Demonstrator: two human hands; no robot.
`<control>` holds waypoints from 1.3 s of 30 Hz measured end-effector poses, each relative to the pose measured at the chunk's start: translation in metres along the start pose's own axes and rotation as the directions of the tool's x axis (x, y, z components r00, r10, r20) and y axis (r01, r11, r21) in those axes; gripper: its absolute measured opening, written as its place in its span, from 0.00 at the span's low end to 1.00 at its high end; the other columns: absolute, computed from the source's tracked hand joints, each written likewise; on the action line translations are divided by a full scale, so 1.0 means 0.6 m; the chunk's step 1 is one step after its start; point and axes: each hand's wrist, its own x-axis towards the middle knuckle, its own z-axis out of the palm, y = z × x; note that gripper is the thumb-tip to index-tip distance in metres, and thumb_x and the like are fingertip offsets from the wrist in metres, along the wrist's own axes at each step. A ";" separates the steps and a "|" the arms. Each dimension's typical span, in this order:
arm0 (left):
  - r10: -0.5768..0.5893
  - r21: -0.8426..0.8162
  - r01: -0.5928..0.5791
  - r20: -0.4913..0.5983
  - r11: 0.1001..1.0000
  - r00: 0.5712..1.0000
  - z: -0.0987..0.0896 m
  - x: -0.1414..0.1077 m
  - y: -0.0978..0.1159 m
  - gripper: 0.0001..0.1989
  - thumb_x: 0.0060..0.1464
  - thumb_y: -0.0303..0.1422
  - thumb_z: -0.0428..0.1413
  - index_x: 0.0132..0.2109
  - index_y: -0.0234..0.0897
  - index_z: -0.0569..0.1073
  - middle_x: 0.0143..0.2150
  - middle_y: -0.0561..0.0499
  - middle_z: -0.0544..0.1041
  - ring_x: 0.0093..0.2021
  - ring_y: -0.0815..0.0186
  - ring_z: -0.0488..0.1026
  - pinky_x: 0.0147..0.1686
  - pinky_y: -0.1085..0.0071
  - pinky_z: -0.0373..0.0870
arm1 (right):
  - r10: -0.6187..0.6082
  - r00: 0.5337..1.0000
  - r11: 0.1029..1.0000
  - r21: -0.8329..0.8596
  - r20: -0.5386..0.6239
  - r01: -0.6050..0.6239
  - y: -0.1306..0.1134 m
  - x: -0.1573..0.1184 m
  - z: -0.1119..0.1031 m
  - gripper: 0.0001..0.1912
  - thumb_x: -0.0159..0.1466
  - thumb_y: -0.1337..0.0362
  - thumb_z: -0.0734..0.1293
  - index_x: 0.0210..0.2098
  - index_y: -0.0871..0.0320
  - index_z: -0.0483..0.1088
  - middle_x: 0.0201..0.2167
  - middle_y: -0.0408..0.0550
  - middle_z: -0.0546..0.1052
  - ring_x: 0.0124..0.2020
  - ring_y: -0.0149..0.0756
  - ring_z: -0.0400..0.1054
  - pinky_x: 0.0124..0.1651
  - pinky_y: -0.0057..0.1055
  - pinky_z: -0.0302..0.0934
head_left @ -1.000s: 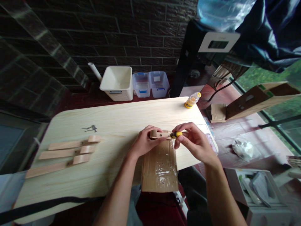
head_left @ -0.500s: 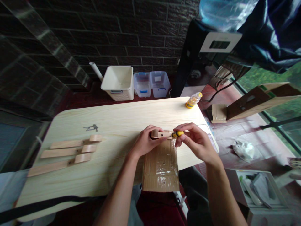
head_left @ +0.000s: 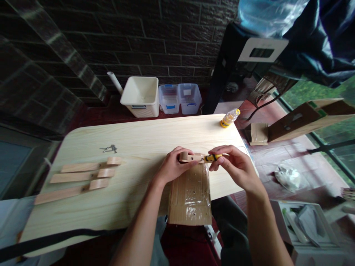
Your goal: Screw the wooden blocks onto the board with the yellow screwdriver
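On my feed, left hand [head_left: 173, 165] grips a wooden piece [head_left: 196, 158] at the top end of the cardboard [head_left: 189, 201], which overhangs the table's [head_left: 144, 138] near edge. Right hand [head_left: 234, 162] pinches a yellow-black screwdriver [head_left: 213, 157], pointed at the piece; I can't tell if the tip's seated. Metal hardware [head_left: 113, 148] lies left.
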 end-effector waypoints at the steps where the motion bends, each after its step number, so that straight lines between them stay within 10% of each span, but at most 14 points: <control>1: -0.003 -0.001 0.003 0.000 1.000 1.000 0.000 0.000 0.000 0.15 0.54 0.46 0.65 0.44 0.42 0.78 0.46 0.48 0.78 0.47 0.60 0.76 0.47 0.66 0.71 | -0.007 1.000 1.000 0.014 -0.020 0.008 0.002 0.001 0.001 0.07 0.69 0.61 0.70 0.46 0.54 0.74 0.45 0.50 0.79 0.32 0.33 0.78 0.37 0.34 0.75; 12: 0.010 0.007 -0.011 0.011 1.000 1.000 0.000 0.000 -0.002 0.16 0.54 0.46 0.65 0.44 0.42 0.78 0.46 0.49 0.78 0.47 0.61 0.76 0.47 0.67 0.71 | 0.032 0.998 0.999 0.023 0.060 -0.033 -0.010 -0.005 0.002 0.07 0.72 0.63 0.66 0.47 0.56 0.74 0.56 0.55 0.76 0.36 0.35 0.80 0.49 0.40 0.74; 21: -0.005 0.009 0.005 0.006 1.000 1.000 0.002 0.000 -0.004 0.16 0.54 0.47 0.65 0.44 0.43 0.78 0.47 0.50 0.78 0.47 0.61 0.76 0.47 0.67 0.70 | -0.003 0.998 0.989 0.150 0.055 -0.005 0.008 0.002 0.008 0.07 0.67 0.66 0.72 0.44 0.54 0.73 0.45 0.47 0.76 0.32 0.31 0.75 0.34 0.31 0.72; 30: 0.000 0.018 0.000 0.011 1.000 1.000 0.000 -0.001 -0.002 0.16 0.54 0.47 0.64 0.44 0.43 0.79 0.46 0.49 0.78 0.48 0.60 0.76 0.46 0.67 0.71 | -0.001 0.996 1.000 -0.031 0.090 0.004 -0.008 -0.003 0.001 0.10 0.73 0.63 0.65 0.50 0.52 0.77 0.56 0.53 0.75 0.36 0.34 0.78 0.46 0.40 0.74; 39: -0.002 0.014 0.001 0.013 1.000 1.000 0.000 0.000 -0.001 0.16 0.55 0.47 0.64 0.44 0.42 0.79 0.46 0.49 0.78 0.47 0.61 0.76 0.47 0.67 0.71 | -0.017 0.998 0.997 0.079 0.060 0.012 0.007 0.003 0.007 0.09 0.69 0.66 0.69 0.48 0.52 0.75 0.47 0.48 0.78 0.33 0.31 0.77 0.40 0.33 0.73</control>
